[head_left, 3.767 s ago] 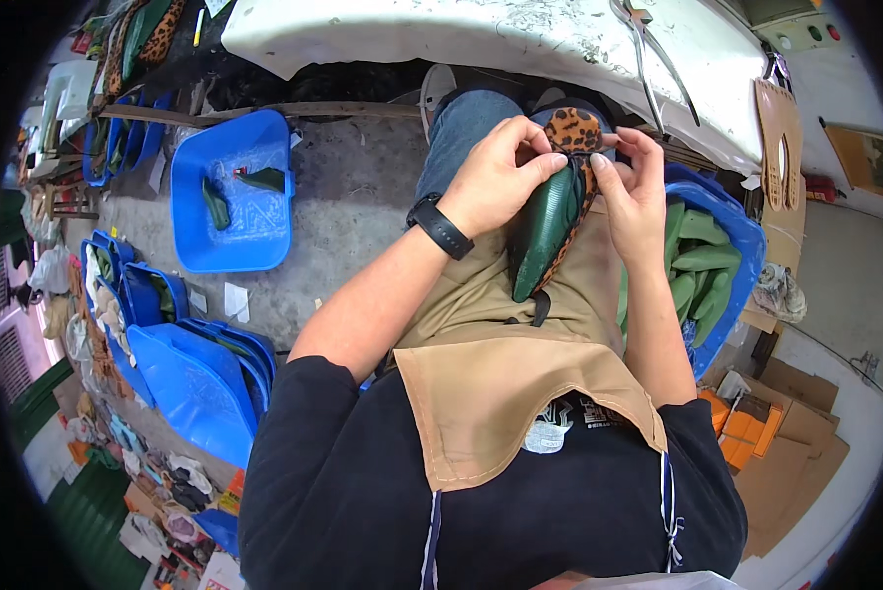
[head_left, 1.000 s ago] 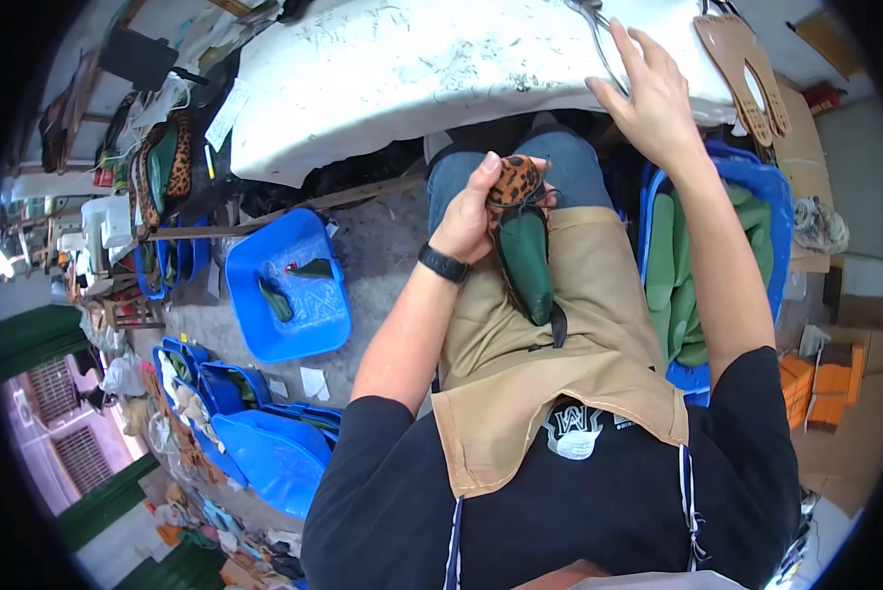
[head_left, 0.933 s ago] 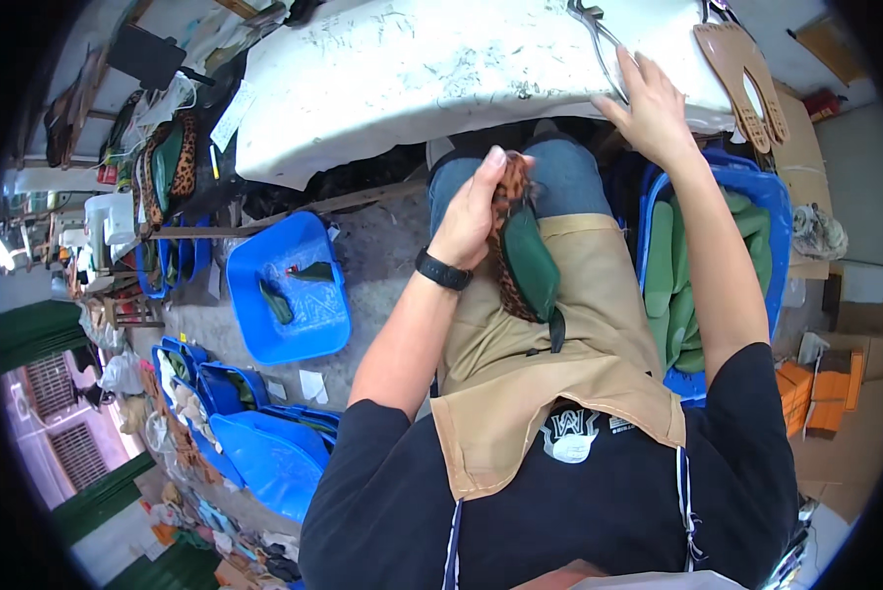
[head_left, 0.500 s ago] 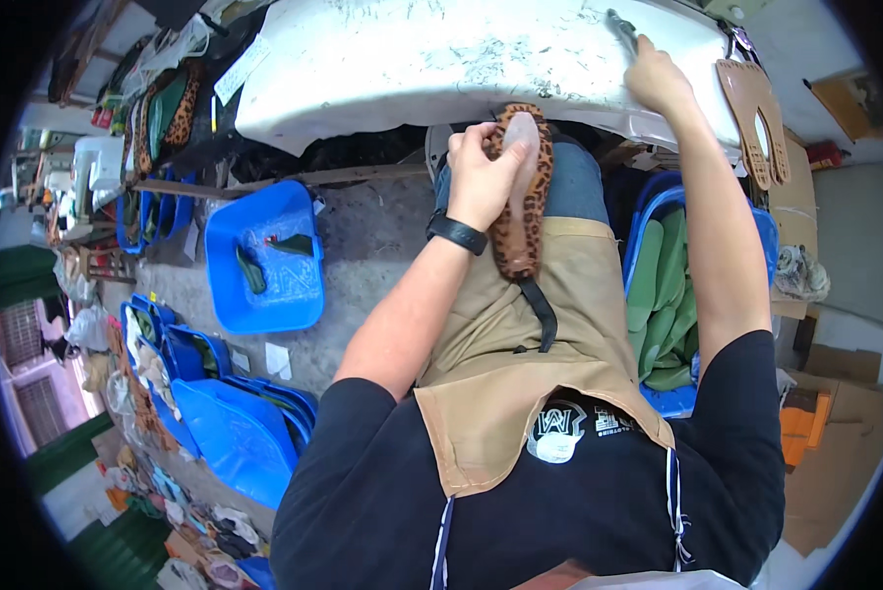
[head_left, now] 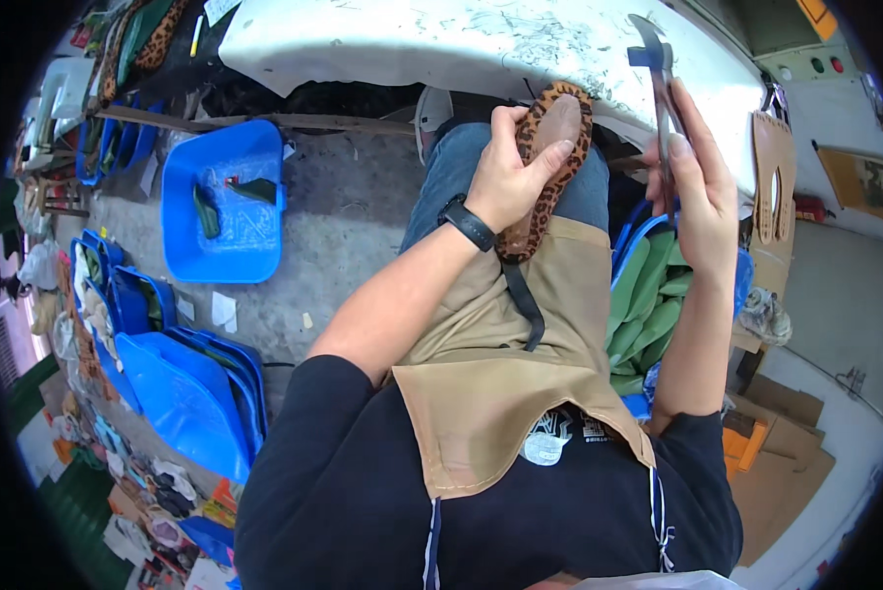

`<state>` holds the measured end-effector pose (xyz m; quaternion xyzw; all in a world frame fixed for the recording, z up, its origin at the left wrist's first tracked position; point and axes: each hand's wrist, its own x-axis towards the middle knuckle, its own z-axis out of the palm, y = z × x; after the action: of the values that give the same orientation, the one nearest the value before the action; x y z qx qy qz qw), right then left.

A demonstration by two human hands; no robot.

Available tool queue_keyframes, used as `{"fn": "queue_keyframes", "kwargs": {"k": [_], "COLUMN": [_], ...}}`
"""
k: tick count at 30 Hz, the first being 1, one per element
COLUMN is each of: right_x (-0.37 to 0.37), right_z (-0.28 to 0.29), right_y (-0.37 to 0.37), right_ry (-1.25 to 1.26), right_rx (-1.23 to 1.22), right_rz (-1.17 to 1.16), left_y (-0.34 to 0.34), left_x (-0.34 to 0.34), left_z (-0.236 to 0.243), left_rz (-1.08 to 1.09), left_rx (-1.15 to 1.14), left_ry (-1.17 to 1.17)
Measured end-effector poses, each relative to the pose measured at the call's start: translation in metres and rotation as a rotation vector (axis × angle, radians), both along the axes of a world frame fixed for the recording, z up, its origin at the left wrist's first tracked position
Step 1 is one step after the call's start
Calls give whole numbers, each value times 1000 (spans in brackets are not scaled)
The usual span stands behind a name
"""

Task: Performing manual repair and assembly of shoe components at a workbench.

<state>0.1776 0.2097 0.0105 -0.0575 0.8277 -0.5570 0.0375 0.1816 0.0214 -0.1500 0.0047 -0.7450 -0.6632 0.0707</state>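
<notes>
My left hand (head_left: pixel 508 182), wearing a black wristband, grips a leopard-print shoe (head_left: pixel 548 130) upright along its length over my lap, with its pale brown bottom facing me and my thumb pressed on it. The green surface seen earlier is turned away. A black strap (head_left: pixel 522 313) hangs below the shoe onto the tan apron (head_left: pixel 574 295). Just right of the shoe, my right hand (head_left: pixel 702 197) is closed on metal lasting pincers (head_left: pixel 656 59), held with the head up, in front of the white-covered bench edge. The two are apart.
The white bench (head_left: pixel 382 39) runs across the top, tan cut pieces (head_left: pixel 771 147) at its right. A blue bin of green shoe forms (head_left: pixel 648 305) stands by my right leg. Left on the floor are a blue bin (head_left: pixel 225 251) with two green pieces and stacked blue bins (head_left: pixel 176 393).
My left hand has turned the shoe over, from green face up to brown bottom up. My right hand has taken the pincers from the bench and brought them down beside the shoe.
</notes>
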Motion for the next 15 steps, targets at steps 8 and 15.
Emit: {"fn": "queue_keyframes", "kwargs": {"k": [8,15], "right_x": [17,-17], "right_z": [-1,8], "right_y": [-20,-26], "right_ry": [281,-57], "right_rx": [59,458], "right_rz": [28,182], "left_y": [6,8], "left_x": [-6,-13], "left_z": [12,10], "left_rz": [-22,-54], "left_rx": [100,90], "left_ry": [27,24]}}
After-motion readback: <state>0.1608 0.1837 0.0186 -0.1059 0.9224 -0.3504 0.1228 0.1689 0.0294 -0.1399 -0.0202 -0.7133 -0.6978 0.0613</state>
